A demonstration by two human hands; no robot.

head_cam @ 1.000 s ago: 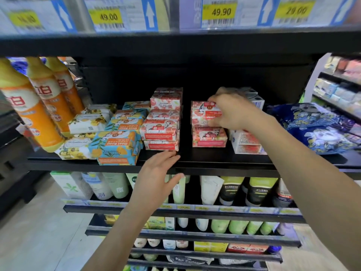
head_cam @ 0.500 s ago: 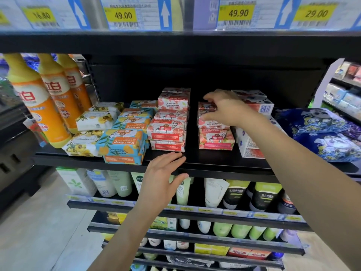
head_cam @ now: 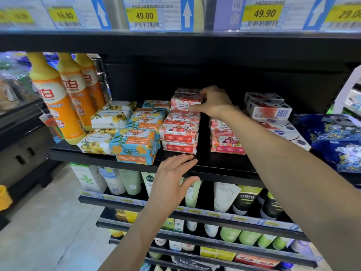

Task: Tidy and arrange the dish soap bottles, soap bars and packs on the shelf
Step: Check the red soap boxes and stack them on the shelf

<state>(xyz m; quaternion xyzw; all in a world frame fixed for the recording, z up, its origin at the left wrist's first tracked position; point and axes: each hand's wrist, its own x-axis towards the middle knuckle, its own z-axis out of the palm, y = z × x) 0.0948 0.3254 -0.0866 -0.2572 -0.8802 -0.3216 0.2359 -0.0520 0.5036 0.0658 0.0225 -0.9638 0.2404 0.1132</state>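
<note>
On the black shelf [head_cam: 220,165] stand three orange dish soap bottles [head_cam: 58,106] at the left, then white-and-yellow soap packs [head_cam: 109,119], blue goat soap boxes [head_cam: 136,145] and two stacks of red soap boxes. My right hand [head_cam: 214,102] grips the top red soap box [head_cam: 185,101] of the left red stack [head_cam: 178,133] by its right end. The other red stack [head_cam: 224,142] lies partly under my right forearm. My left hand [head_cam: 172,180] rests flat and open on the shelf's front edge, holding nothing.
White-and-blue soap boxes [head_cam: 267,108] are piled right of the red stacks, and blue printed packs [head_cam: 336,137] fill the far right. Price labels [head_cam: 144,15] line the shelf above. Lower shelves hold tubes and bottles [head_cam: 226,196]. A dark cabinet [head_cam: 21,145] stands at the left.
My right hand moved left from the right red stack to the top box of the left red stack. My left hand has stayed at the shelf edge.
</note>
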